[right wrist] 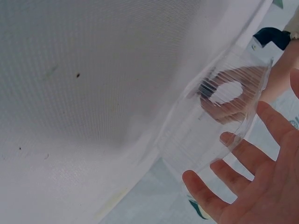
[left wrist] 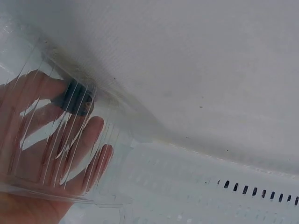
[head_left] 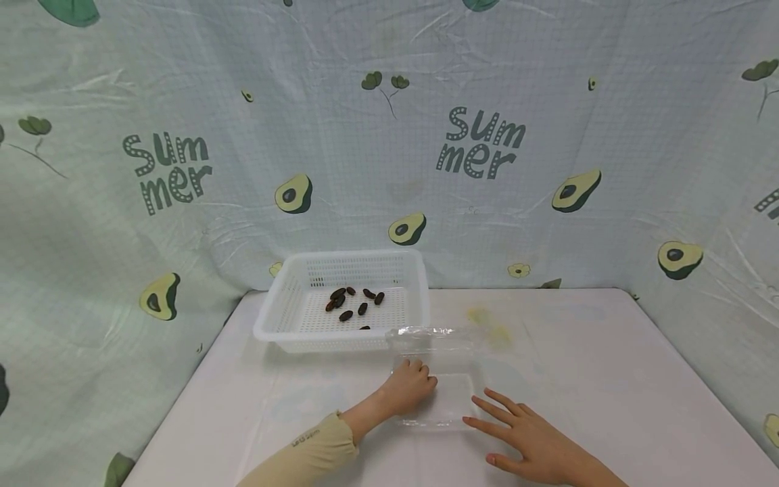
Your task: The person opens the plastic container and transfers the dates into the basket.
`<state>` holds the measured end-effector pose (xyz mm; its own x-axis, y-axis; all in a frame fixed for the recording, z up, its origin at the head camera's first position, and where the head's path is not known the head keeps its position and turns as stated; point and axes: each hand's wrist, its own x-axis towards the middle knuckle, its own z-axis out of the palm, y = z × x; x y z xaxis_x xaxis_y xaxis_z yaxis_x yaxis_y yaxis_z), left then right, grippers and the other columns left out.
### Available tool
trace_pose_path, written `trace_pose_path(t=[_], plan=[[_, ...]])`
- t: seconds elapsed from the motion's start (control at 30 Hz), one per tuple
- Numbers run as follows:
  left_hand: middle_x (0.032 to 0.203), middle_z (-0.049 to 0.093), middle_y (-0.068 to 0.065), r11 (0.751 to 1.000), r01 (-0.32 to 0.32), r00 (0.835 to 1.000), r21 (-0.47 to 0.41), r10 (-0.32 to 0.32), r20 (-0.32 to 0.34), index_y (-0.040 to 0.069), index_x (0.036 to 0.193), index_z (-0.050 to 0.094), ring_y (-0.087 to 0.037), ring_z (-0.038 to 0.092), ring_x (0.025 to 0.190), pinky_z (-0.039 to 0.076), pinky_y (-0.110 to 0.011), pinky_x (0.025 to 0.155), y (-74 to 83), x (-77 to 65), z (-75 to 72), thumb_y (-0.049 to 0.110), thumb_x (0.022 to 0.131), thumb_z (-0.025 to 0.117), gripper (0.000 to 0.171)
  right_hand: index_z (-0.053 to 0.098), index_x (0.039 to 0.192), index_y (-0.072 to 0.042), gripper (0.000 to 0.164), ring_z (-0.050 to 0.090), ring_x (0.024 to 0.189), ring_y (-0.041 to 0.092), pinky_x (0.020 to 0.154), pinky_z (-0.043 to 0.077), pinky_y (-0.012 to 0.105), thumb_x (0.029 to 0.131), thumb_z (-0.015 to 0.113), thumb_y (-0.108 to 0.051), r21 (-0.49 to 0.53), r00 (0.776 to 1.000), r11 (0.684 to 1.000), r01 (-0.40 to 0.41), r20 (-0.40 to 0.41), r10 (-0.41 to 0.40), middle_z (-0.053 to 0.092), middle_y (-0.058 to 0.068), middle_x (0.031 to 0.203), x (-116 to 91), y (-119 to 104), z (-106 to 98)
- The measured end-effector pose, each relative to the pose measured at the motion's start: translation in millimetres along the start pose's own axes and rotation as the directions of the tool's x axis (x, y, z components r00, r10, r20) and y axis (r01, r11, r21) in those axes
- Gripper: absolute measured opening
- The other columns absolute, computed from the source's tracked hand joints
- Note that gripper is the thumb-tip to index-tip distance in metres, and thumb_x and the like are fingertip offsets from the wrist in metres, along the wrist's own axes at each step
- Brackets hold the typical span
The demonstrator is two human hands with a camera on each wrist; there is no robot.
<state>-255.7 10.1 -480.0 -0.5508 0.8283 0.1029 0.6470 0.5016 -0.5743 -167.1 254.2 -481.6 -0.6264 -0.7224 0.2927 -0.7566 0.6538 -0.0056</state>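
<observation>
A clear plastic container (head_left: pixel 453 396) with a raised lid stands on the table in the head view. My left hand (head_left: pixel 409 387) reaches into it from the left. Through the ribbed clear wall in the left wrist view, the left thumb and fingers pinch a dark date (left wrist: pixel 77 98), low near the container's bottom. My right hand (head_left: pixel 526 436) is at the container's right side with its fingers spread and holding nothing. In the right wrist view its fingertips (right wrist: pixel 227 138) overlap the container's edge; whether they touch is hard to tell.
Behind the container at the left, a white perforated basket (head_left: pixel 276 325) holds several dark dates (head_left: pixel 345 316). Its front right corner is close to the raised lid. The white table (head_left: pixel 596 379) meets a printed curtain (head_left: pixel 341 135) at the back and sides.
</observation>
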Motion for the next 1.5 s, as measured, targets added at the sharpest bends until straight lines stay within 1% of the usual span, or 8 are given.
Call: trace_pose_path(t=[0.27, 0.4, 0.6, 0.63, 0.87, 1.03, 1.33, 1.5], plan=[[0.076, 0.057, 0.009, 0.999, -0.018, 0.993, 0.028, 0.021, -0.116, 0.028, 0.085, 0.058, -0.007, 0.051, 0.071, 0.037, -0.021, 0.057, 1.4, -3.9, 10.5, 0.026, 0.082, 0.057, 0.004, 0.039, 0.133, -0.033, 0.054, 0.035, 0.124, 0.026, 0.073, 0.046, 0.041, 0.083, 0.056, -0.042, -0.051, 0.999, 0.999, 0.006, -0.031, -0.007, 0.039, -0.002, 0.14, -0.6, -4.0, 10.7], [0.074, 0.053, 0.01, 0.997, -0.033, 0.971, 0.072, 0.049, -0.232, 0.028, 0.083, 0.053, -0.007, 0.049, 0.069, 0.036, -0.022, 0.057, 2.2, -5.9, 20.0, 0.026, 0.084, 0.054, 0.003, 0.039, 0.133, -0.033, 0.054, 0.035, 0.124, 0.026, 0.073, 0.047, 0.042, 0.083, 0.057, -0.041, -0.056, 0.999, 0.998, 0.009, -0.038, -0.011, 0.04, -0.001, 0.139, -1.1, -5.9, 16.0], [0.076, 0.052, 0.01, 0.994, -0.042, 0.946, 0.097, 0.071, -0.317, 0.03, 0.085, 0.053, -0.007, 0.05, 0.073, 0.04, -0.023, 0.06, -1.7, -8.0, 16.8, 0.028, 0.086, 0.052, 0.002, 0.039, 0.133, -0.033, 0.053, 0.034, 0.124, 0.026, 0.072, 0.047, 0.042, 0.084, 0.056, -0.041, -0.053, 1.0, 0.999, 0.002, -0.031, -0.004, 0.039, -0.001, 0.14, -1.3, -7.2, 19.3], [0.077, 0.053, 0.01, 0.995, -0.046, 0.951, 0.088, 0.07, -0.3, 0.03, 0.086, 0.054, -0.007, 0.051, 0.075, 0.041, -0.022, 0.061, -3.3, -9.8, 7.8, 0.03, 0.082, 0.057, 0.005, 0.039, 0.133, -0.033, 0.053, 0.034, 0.124, 0.026, 0.072, 0.047, 0.042, 0.084, 0.056, -0.041, -0.054, 1.0, 0.999, 0.002, -0.03, -0.003, 0.039, -0.002, 0.14, -1.1, -7.1, 19.0], [0.085, 0.051, 0.008, 0.995, -0.075, 0.96, 0.069, 0.09, -0.266, 0.027, 0.093, 0.051, -0.009, 0.05, 0.08, 0.042, -0.024, 0.067, -9.4, -16.8, -5.9, 0.034, 0.079, 0.06, 0.018, 0.039, 0.133, -0.034, 0.053, 0.034, 0.125, 0.027, 0.071, 0.047, 0.045, 0.084, 0.055, -0.042, -0.02, 1.0, 1.0, -0.004, -0.017, 0.004, 0.039, -0.001, 0.14, -0.3, -6.6, 17.0], [0.084, 0.048, 0.008, 0.996, -0.082, 0.951, 0.04, 0.09, -0.295, 0.026, 0.09, 0.049, -0.009, 0.045, 0.077, 0.036, -0.023, 0.064, -12.6, -26.6, -17.2, 0.035, 0.079, 0.061, 0.018, 0.038, 0.134, -0.034, 0.051, 0.021, 0.131, 0.018, 0.073, 0.045, 0.049, 0.086, 0.052, -0.042, 0.035, 0.999, 0.999, -0.035, 0.023, 0.035, 0.037, 0.001, 0.141, -1.9, -7.5, 13.6], [0.077, 0.042, 0.007, 0.989, -0.099, 0.939, -0.109, 0.056, -0.341, 0.024, 0.085, 0.049, -0.008, 0.03, 0.069, 0.018, -0.022, 0.061, -26.7, -48.0, -31.0, 0.025, 0.075, 0.063, 0.017, 0.036, 0.134, -0.036, 0.052, 0.019, 0.132, 0.015, 0.078, 0.045, 0.043, 0.085, 0.052, -0.045, -0.05, 0.999, 0.998, -0.032, 0.018, 0.033, 0.037, -0.001, 0.141, -0.8, -6.1, 3.9], [0.077, 0.042, 0.006, 0.986, -0.068, 0.942, -0.152, 0.013, -0.336, 0.023, 0.086, 0.05, -0.008, 0.03, 0.069, 0.019, -0.022, 0.06, -41.2, -64.3, -32.8, 0.021, 0.073, 0.064, 0.019, 0.037, 0.134, -0.036, 0.053, 0.021, 0.131, 0.015, 0.078, 0.044, 0.041, 0.084, 0.053, -0.045, -0.067, 1.0, 0.998, -0.022, 0.006, 0.023, 0.037, -0.002, 0.141, -0.6, -4.0, 0.1]])
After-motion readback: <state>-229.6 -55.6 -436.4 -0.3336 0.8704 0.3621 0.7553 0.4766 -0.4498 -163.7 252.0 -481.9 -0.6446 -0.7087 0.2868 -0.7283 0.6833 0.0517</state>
